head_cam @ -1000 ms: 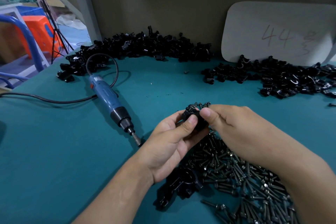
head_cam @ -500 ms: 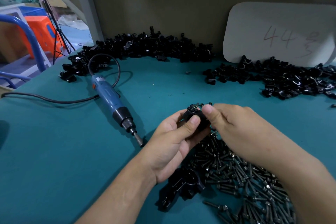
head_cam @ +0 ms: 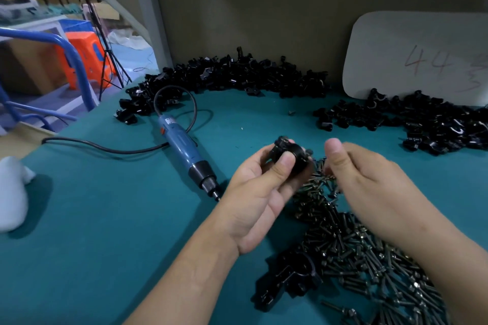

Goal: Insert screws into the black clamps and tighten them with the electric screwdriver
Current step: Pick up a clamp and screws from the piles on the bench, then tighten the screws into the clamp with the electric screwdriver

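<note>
- Left hand [head_cam: 258,192]: grip closed round small black plastic clamp [head_cam: 290,157], held above teal bench [head_cam: 105,219].
- Right hand [head_cam: 369,187]: fingers curled, clear of clamp, over dark metal screws [head_cam: 356,245]; grip contents indiscernible.

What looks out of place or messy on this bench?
Little. What looks like one stray screw lies alone on the teal mat, well away from the screw pile, between the back clamp heap and the right clamp heap. Nothing looks damaged or spilled.
</note>
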Action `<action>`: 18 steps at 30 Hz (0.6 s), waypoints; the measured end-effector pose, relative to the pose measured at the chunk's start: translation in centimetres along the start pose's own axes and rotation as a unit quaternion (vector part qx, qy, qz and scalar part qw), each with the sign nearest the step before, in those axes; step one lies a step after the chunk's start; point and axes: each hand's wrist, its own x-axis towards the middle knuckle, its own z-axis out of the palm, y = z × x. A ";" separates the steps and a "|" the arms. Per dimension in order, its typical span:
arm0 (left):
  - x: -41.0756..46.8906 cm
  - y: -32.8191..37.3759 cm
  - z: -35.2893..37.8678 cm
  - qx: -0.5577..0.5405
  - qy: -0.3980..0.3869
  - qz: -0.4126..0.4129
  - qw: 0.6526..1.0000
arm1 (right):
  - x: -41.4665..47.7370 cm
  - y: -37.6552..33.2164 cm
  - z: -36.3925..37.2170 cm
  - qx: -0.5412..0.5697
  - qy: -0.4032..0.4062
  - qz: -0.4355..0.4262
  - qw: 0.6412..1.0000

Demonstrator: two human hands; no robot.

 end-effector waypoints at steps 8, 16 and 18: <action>-1.2 10.4 -5.7 -0.035 0.175 0.275 0.945 | 2.3 -7.1 5.0 0.021 -0.166 0.049 0.985; -0.9 10.7 -11.3 0.056 0.381 0.376 0.843 | 8.2 -16.1 16.9 -0.187 -0.181 -0.002 0.966; -0.9 10.6 -11.9 0.057 0.389 0.377 0.839 | 9.0 -16.5 18.2 -0.211 -0.163 0.008 0.964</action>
